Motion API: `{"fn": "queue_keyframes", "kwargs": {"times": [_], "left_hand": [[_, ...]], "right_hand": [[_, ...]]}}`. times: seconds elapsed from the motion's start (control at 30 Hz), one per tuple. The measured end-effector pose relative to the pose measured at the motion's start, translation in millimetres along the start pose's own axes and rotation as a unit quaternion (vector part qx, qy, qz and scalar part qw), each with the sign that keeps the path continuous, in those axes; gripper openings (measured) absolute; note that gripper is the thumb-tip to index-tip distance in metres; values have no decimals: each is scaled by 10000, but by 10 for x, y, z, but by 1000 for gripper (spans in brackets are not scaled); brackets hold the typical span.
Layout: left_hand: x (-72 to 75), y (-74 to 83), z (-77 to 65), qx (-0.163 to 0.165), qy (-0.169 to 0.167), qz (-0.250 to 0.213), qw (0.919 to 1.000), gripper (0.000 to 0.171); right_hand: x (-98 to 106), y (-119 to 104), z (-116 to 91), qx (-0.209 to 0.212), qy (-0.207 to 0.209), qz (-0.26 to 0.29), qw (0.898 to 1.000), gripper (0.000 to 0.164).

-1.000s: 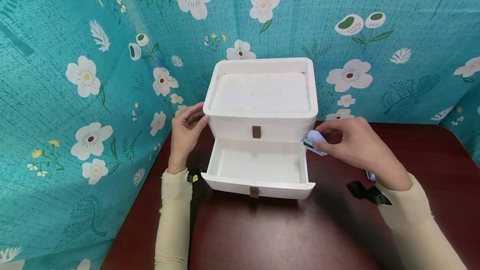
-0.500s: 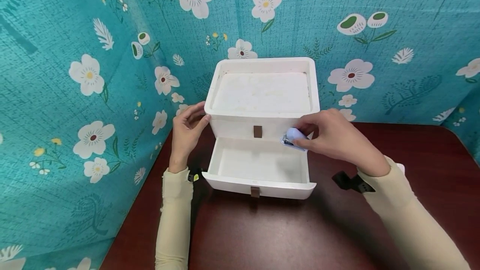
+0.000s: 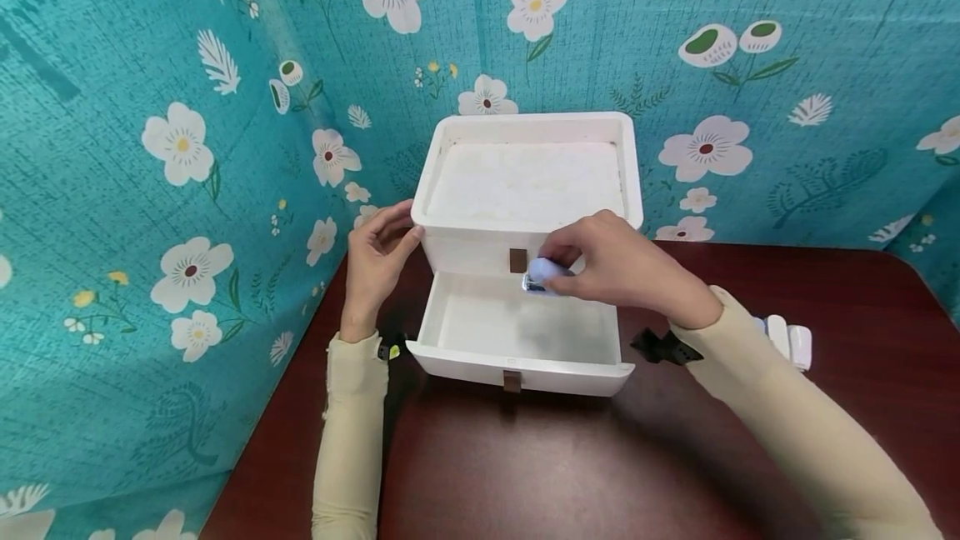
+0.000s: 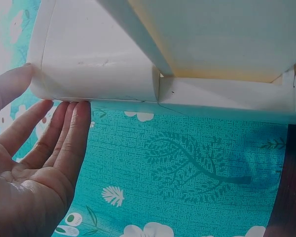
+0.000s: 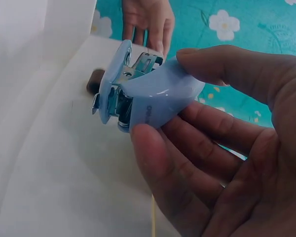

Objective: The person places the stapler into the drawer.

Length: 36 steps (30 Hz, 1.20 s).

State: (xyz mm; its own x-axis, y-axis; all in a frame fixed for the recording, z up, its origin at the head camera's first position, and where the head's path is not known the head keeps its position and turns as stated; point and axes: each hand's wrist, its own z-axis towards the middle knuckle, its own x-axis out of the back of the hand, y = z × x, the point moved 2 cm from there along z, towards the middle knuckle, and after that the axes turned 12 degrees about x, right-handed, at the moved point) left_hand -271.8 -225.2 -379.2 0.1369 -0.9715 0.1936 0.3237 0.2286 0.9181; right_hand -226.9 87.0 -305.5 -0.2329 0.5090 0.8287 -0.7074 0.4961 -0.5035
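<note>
A light blue mini stapler [image 3: 543, 272] is pinched between the thumb and fingers of my right hand [image 3: 618, 261]. In the right wrist view, the metal parts of the stapler [image 5: 160, 96] face away from the palm. It hangs over a pulled-out lower drawer [image 3: 457, 362] of a white two-drawer storage box [image 3: 525, 169]. No objects show inside that drawer. My left hand [image 3: 375, 261] touches the box's left upper corner. The left wrist view has its thumb at the rim and its fingers [image 4: 71, 133] fairly straight along the side.
Several small white and blue things [image 3: 799, 347] lie on the dark red table [image 3: 510, 465] at the right, partly behind the right sleeve. Teal flowered cloth [image 3: 712, 90] hangs close behind the box and along the left. Brown tabs [image 3: 512, 382] mark the drawer fronts.
My right hand has carried the stapler leftward, from beside the box's right edge to over the drawer's middle. The left hand stays at the corner. The small things at right have come into view.
</note>
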Motion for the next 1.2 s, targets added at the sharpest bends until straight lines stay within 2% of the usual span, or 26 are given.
{"fn": "queue_keyframes", "kwargs": {"times": [0.3, 0.63, 0.83, 1.2], "left_hand": [[-8, 6, 0, 50, 14, 43, 10000, 41], [-4, 10, 3, 46, -16, 18, 10000, 42], [11, -17, 11, 61, -12, 62, 10000, 42], [6, -4, 8, 59, -10, 55, 10000, 42]], "right_hand": [[-188, -74, 232, 392, -258, 77, 9989, 18], [-344, -125, 399, 591, -594, 397, 9957, 20], [-453, -108, 522, 739, -851, 250, 9933, 22], [-633, -87, 659, 1319, -972, -165, 9864, 13]]}}
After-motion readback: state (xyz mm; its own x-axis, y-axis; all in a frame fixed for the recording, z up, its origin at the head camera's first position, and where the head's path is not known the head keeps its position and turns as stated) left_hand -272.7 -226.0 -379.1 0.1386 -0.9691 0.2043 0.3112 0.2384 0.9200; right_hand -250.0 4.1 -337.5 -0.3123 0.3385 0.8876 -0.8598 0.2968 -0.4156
